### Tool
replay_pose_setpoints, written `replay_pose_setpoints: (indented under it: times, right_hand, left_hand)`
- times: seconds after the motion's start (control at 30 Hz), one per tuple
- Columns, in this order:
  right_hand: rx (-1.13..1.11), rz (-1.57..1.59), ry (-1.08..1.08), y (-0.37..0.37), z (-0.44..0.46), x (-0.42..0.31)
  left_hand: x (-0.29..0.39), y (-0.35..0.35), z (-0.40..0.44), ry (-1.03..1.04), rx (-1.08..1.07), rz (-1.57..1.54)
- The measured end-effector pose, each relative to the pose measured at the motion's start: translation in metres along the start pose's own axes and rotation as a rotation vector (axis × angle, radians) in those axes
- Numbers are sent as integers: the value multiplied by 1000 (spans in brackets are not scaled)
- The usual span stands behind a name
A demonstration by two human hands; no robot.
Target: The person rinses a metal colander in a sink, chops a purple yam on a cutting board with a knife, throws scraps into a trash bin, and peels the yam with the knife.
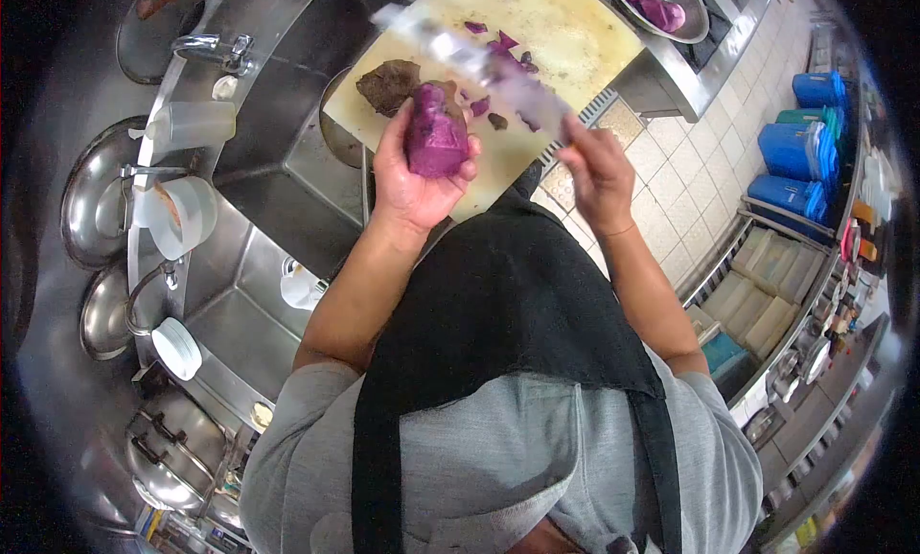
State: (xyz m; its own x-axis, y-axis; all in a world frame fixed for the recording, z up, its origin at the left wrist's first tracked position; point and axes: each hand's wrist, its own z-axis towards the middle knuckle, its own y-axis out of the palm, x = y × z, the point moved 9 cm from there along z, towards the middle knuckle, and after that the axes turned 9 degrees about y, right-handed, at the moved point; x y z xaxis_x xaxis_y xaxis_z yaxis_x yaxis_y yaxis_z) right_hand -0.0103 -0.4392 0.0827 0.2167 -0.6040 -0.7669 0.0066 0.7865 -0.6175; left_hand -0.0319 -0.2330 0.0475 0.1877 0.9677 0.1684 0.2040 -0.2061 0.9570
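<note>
My left hand (410, 192) is wrapped round a partly peeled purple yam (438, 144), its bare flesh facing me and a little brown skin at the far side. Gripped by its handle in my right hand (604, 177) is a broad-bladed knife (460, 57), smeared by motion over the yellowed cutting board (585, 36). A brown, rough-skinned chunk (386, 87) lies on the board just beyond my left hand. Purple and dark peelings (505, 44) are scattered under and around the blade, which hides some of them.
At the back right stands a metal bowl (704, 32) with peeled purple pieces (661, 13). Steel sinks (264, 137) with a tap (206, 48) and plastic jugs (196, 125) are on the left. Blue bins (793, 151) and a rack of containers (767, 276) stand at right.
</note>
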Motion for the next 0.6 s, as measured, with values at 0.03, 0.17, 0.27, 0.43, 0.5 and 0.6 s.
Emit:
replay_pose_setpoints:
  times: [0.03, 0.17, 0.27, 0.43, 0.5, 0.6]
  right_hand:
    - [23, 78, 71, -5, 3, 14]
    - [-90, 218, 168, -11, 4, 24]
    - [-374, 336, 131, 1, 5, -16]
    - [-440, 316, -26, 3, 9, -62]
    - [-467, 256, -34, 6, 11, -68]
    - [-462, 272, -24, 11, 12, -67]
  left_hand:
    - [1, 5, 0, 2, -1, -1]
    - [7, -6, 0, 31, 123, 58]
    - [2, -9, 6, 16, 63, 42]
    - [-2, -6, 3, 15, -2, 76]
    - [-2, -3, 2, 0, 7, 42]
    - [-3, 0, 2, -4, -11, 50]
